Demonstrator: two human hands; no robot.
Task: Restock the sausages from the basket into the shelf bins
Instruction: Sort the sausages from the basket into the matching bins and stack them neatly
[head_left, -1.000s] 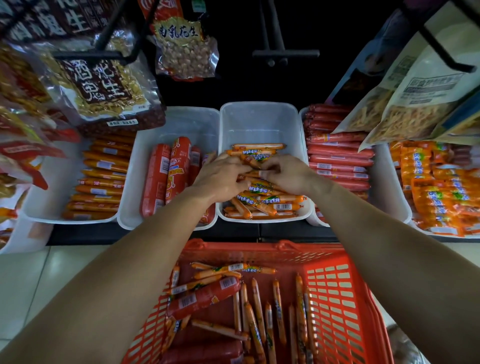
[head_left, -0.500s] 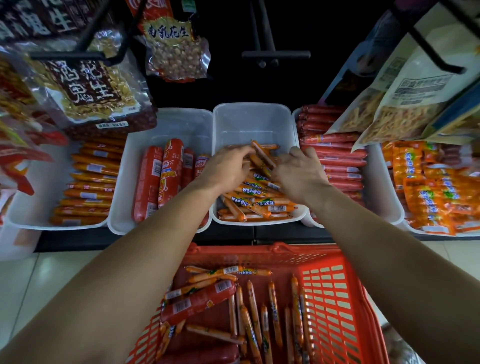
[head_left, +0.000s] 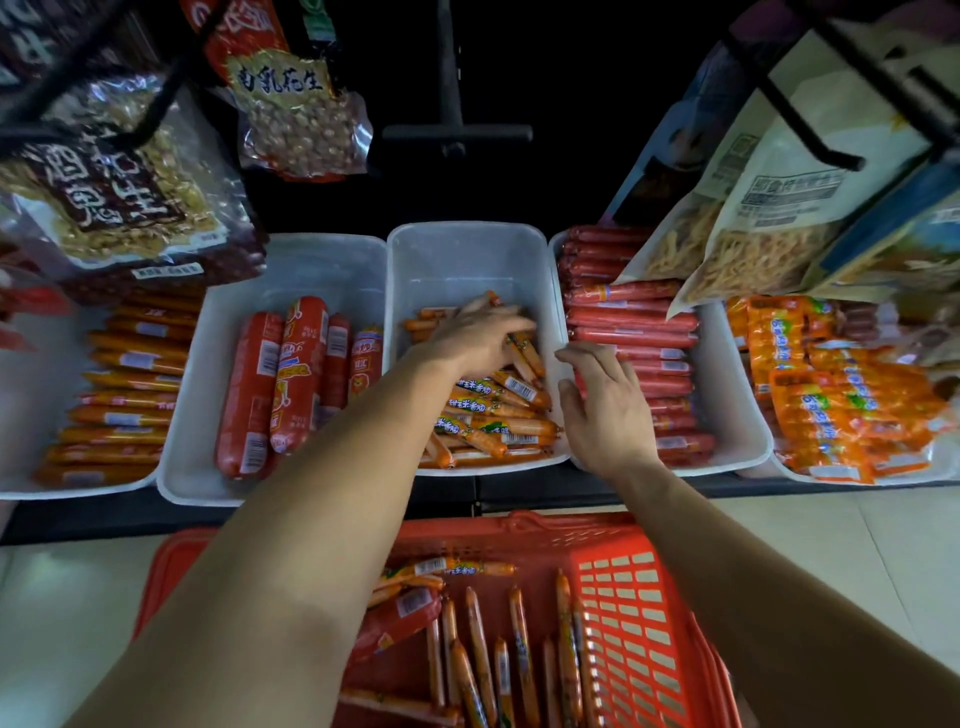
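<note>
5 white bins sit in 1 row on the shelf, left to right:
- bin 1 (head_left: 31, 405): long orange sausages (head_left: 130, 395), stacked
- bin 2 (head_left: 322, 270): at least 4 fat red sausages (head_left: 249, 395)
- bin 3 (head_left: 467, 260): thin orange sausages (head_left: 493, 415), loose pile in the front half, back half bare
- bin 4 (head_left: 737, 405): long red sausages (head_left: 628, 322), stacked
- bin 5 (head_left: 935, 467): orange multipacks (head_left: 831, 405)

Left hand (head_left: 475, 340) is palm down inside bin 3, fingers stretched over the back of the pile and touching it. Its underside is hidden and blurred, so I can't tell if it holds 1 or nothing. Right hand (head_left: 605, 410) hovers over the wall between bin 3 and bin 4, fingers loosely spread, holding nothing.

Red basket (head_left: 639, 639) sits below the shelf edge, nearest the camera, under both forearms. Inside are at least 10 basket sausages (head_left: 522, 644), thin and orange. Most lie lengthwise and 1 lies crosswise at the far end. 1 fat red basket sausage (head_left: 402, 616) lies at the left, partly behind the left forearm.

2 peanut bags (head_left: 119, 192) hang above bins 1 and 2. Noodle-snack bags (head_left: 753, 234) hang over the back of bins 4 and 5.
</note>
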